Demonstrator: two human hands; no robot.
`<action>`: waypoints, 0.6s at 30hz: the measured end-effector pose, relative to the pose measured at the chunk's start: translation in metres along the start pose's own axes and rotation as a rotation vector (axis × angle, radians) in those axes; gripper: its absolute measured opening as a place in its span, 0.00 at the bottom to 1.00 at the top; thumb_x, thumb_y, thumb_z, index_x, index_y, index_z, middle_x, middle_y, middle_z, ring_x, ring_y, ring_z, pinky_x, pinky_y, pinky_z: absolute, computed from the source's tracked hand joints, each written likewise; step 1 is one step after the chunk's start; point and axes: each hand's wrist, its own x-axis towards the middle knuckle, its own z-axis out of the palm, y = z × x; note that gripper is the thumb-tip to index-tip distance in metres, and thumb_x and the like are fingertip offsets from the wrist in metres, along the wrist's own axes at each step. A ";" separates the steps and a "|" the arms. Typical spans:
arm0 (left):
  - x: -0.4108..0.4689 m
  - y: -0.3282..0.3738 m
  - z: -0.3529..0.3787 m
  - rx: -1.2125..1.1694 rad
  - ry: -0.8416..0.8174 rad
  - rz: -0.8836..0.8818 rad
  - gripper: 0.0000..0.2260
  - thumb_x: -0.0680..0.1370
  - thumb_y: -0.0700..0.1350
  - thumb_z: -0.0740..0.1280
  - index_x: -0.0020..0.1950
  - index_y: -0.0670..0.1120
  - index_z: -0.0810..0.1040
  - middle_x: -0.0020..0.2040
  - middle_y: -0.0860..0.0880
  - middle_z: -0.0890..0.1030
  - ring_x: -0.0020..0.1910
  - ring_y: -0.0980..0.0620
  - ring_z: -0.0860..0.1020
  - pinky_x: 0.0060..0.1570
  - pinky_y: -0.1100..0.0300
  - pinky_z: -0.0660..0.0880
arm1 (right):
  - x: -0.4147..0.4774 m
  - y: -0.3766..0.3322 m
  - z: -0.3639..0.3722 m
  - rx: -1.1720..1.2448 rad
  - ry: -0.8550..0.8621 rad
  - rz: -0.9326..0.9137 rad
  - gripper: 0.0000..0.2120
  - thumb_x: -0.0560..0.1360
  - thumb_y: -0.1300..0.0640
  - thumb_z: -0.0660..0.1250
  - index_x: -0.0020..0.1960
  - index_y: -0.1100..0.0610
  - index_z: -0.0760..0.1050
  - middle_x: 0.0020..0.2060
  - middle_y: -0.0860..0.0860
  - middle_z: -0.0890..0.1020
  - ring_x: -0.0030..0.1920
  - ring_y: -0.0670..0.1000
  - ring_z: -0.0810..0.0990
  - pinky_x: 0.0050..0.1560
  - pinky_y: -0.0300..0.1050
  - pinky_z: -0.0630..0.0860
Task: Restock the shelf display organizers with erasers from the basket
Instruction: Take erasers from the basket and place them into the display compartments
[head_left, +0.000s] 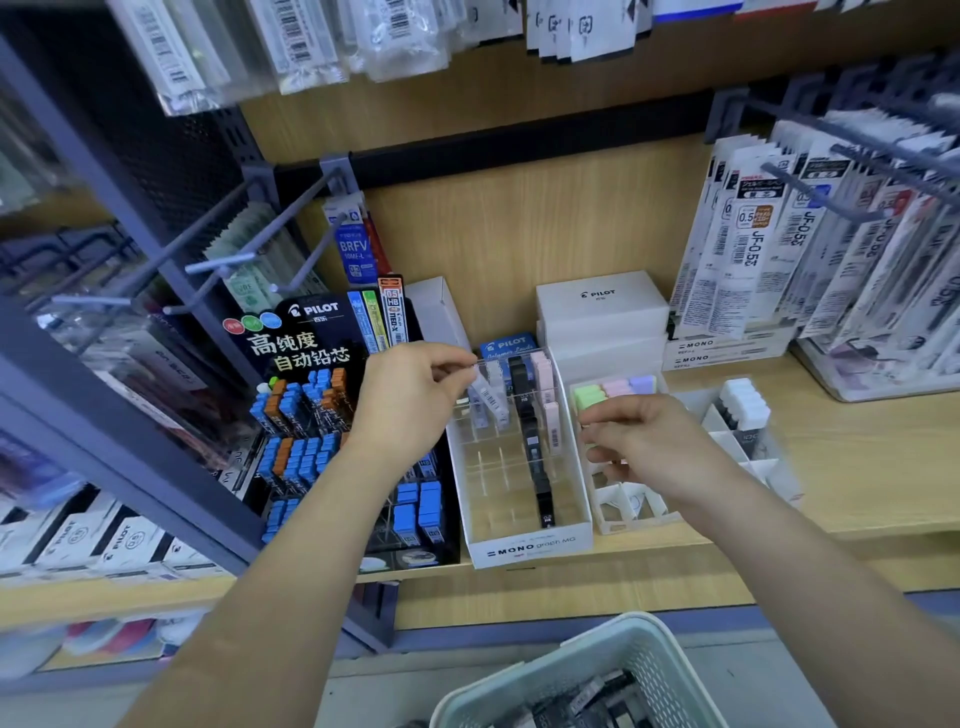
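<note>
Wooden shelf (857, 467), mid-frame. Left hand (410, 400) pinches the clear organizer (524, 551) at its back rim. Right hand (654, 447) curls over the white organizer (623, 514), and I cannot tell if it holds anything. Erasers (587, 696) sit in the basket (597, 644), bottom centre. Steady the organizer and seat each eraser upright.

The basket (597, 670) is cut off at the bottom edge, its contents blurred. The right hand (654, 441) hides part of the organizer (639, 512); whether its fingers (602, 415) hold anything is unclear.
</note>
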 end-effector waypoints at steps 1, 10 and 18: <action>0.000 0.000 0.001 -0.005 0.009 0.004 0.06 0.75 0.43 0.71 0.52 0.48 0.84 0.39 0.61 0.79 0.39 0.66 0.77 0.41 0.79 0.71 | 0.001 0.001 0.001 -0.011 -0.001 -0.005 0.07 0.76 0.67 0.65 0.46 0.58 0.80 0.40 0.55 0.82 0.39 0.51 0.79 0.33 0.38 0.77; -0.001 -0.006 0.013 0.135 -0.046 0.186 0.08 0.75 0.42 0.70 0.53 0.46 0.84 0.47 0.51 0.83 0.42 0.59 0.77 0.51 0.67 0.74 | 0.004 0.005 0.002 -0.079 -0.022 -0.016 0.08 0.77 0.65 0.65 0.49 0.56 0.80 0.40 0.52 0.82 0.40 0.49 0.80 0.37 0.40 0.79; -0.014 -0.013 0.031 0.271 -0.191 0.254 0.07 0.76 0.43 0.69 0.52 0.46 0.84 0.49 0.48 0.84 0.49 0.49 0.80 0.54 0.54 0.76 | 0.005 0.011 0.002 -0.110 -0.052 0.014 0.08 0.77 0.66 0.64 0.46 0.54 0.79 0.38 0.52 0.79 0.41 0.50 0.78 0.35 0.39 0.77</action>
